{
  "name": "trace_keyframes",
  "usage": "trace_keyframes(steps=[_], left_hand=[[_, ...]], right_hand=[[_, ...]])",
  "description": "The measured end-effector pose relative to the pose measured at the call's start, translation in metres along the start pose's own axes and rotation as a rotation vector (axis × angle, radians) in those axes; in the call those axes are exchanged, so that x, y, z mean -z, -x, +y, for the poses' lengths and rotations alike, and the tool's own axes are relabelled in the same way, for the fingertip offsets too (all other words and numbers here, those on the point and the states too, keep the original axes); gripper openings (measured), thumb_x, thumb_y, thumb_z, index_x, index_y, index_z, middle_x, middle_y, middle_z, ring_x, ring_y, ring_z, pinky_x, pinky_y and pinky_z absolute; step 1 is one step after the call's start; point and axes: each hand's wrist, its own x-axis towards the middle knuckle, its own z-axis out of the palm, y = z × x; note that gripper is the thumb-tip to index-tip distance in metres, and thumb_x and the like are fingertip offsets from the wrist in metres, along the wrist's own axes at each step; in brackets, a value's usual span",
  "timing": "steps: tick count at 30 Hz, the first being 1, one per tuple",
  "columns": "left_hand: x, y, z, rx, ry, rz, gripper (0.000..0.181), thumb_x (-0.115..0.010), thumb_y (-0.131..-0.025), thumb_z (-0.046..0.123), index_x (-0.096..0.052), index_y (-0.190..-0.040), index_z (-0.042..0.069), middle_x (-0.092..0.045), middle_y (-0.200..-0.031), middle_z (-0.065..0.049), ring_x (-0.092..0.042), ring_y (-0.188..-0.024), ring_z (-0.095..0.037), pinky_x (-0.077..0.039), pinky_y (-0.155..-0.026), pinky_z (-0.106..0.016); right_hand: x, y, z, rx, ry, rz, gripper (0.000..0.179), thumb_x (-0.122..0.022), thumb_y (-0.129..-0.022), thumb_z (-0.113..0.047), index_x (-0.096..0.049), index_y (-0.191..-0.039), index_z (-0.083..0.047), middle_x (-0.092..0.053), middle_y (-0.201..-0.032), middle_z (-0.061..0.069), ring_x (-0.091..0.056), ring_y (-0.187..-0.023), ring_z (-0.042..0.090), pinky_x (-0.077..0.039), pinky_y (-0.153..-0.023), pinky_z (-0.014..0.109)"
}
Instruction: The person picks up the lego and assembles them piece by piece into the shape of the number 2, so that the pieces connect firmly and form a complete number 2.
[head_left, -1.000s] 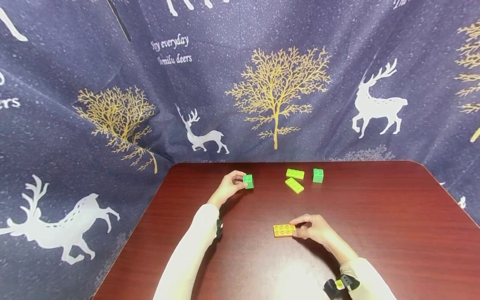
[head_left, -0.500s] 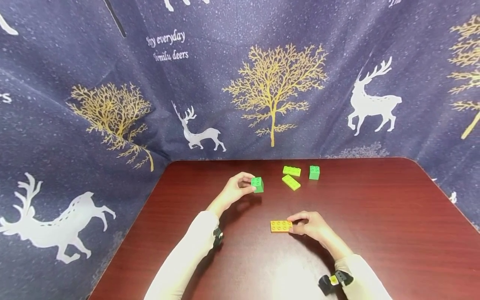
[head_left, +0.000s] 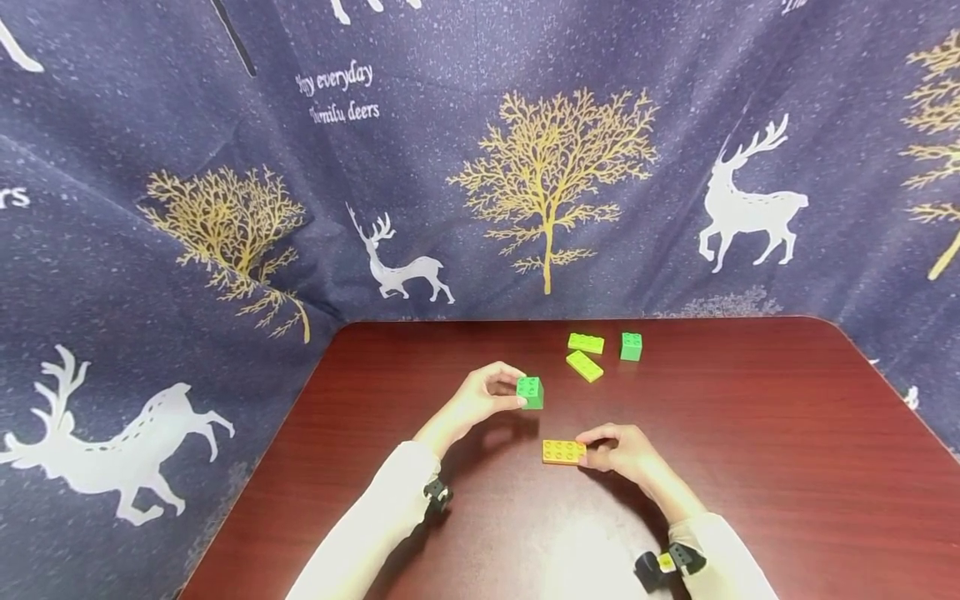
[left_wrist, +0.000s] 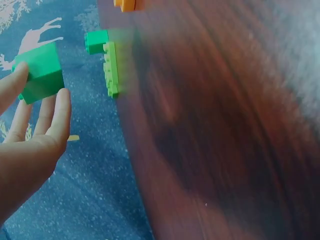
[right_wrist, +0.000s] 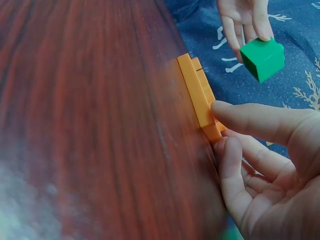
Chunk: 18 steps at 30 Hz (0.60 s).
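Observation:
My left hand [head_left: 483, 398] pinches a green two-by-two toy building brick [head_left: 530, 393] between thumb and fingers. In the left wrist view the green brick [left_wrist: 42, 74] is raised off the table, studs facing away. An orange-yellow two-by-four building brick [head_left: 563, 452], thin and flat, lies just in front of it with studs up. My right hand [head_left: 626, 457] grips the right end of this flat brick, thumb on the near side. From the right wrist the orange brick [right_wrist: 198, 97] shows low at the table, and the green brick [right_wrist: 262, 59] hangs beyond it.
Two lime-green flat bricks, one farther back [head_left: 586, 342] and one angled in front [head_left: 584, 365], lie near the far edge. Right of them stands a second green brick [head_left: 632, 346]. The reddish-brown table [head_left: 750, 467] ends at a patterned blue cloth [head_left: 637, 283].
The left hand has lifted the green brick and carried it rightward and nearer, close to the orange brick. The right hand keeps its grip with little movement.

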Motion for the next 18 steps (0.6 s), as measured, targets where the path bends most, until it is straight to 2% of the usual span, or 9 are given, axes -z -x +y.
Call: trace_keyframes(steps=[9,14,18], left_hand=[[-0.009,0.012,-0.006,0.053,0.007,-0.02,0.035,-0.077,-0.075,-0.003,-0.065,-0.108,-0.001,-0.069,-0.102,-0.012,-0.067,-0.089,-0.019,-0.055,-0.08,-0.031],[-0.015,0.017,-0.009,0.112,0.036,-0.031,0.034,-0.078,-0.075,-0.003,-0.064,-0.107,-0.001,-0.07,-0.1,-0.01,-0.067,-0.088,-0.017,-0.055,-0.079,-0.031],[-0.02,0.02,-0.011,0.166,0.093,-0.033,0.034,-0.076,-0.075,-0.006,-0.064,-0.106,-0.003,-0.07,-0.098,-0.01,-0.067,-0.085,-0.017,-0.056,-0.078,-0.032]], right_hand=[[0.0,-0.003,0.003,-0.009,0.012,-0.007,0.035,-0.079,-0.07,-0.003,-0.07,-0.103,0.005,-0.065,-0.07,0.006,-0.06,-0.064,0.015,-0.053,-0.058,0.026],[0.001,-0.002,0.003,-0.003,0.0,-0.017,0.035,-0.078,-0.072,-0.003,-0.069,-0.104,0.006,-0.068,-0.072,0.009,-0.062,-0.065,0.016,-0.053,-0.059,0.027],[0.001,-0.001,0.002,-0.001,0.001,-0.011,0.035,-0.078,-0.072,-0.003,-0.07,-0.104,0.005,-0.069,-0.073,0.01,-0.062,-0.065,0.016,-0.053,-0.059,0.027]])
